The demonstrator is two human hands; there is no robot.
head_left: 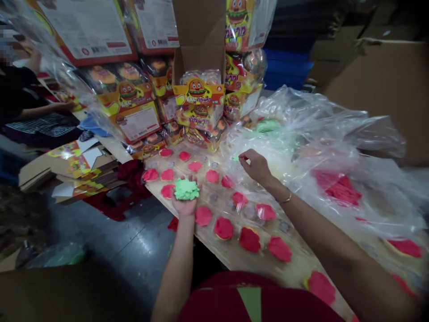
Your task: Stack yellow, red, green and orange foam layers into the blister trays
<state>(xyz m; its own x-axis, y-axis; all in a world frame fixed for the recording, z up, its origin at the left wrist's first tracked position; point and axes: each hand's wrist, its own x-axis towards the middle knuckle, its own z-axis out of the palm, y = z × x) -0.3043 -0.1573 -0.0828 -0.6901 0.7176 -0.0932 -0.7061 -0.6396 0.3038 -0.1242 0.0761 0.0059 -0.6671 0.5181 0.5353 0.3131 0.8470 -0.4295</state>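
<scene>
Palm up near the table's left edge, my left hand (185, 207) carries a pile of flat light-green pieces with wavy edges (187, 189), like lettuce leaves. Its fingers are mostly hidden beneath the pile. My right hand (256, 166) is farther out over the table, fingertips pinched on a small light-green piece (235, 158). Below and between the hands, rows of wavy pink-red pieces (223, 228) lie in clear plastic trays (231, 203). Some have a yellowish layer showing underneath.
Wrapped burger-print packs (134, 91) stand stacked at the back, around an open carton (199, 58). Clear plastic bags (321, 120) with green and pink pieces cover the right side. A red stool (109, 205) bears flat cardboard at left. Another person (30, 98) sits far left.
</scene>
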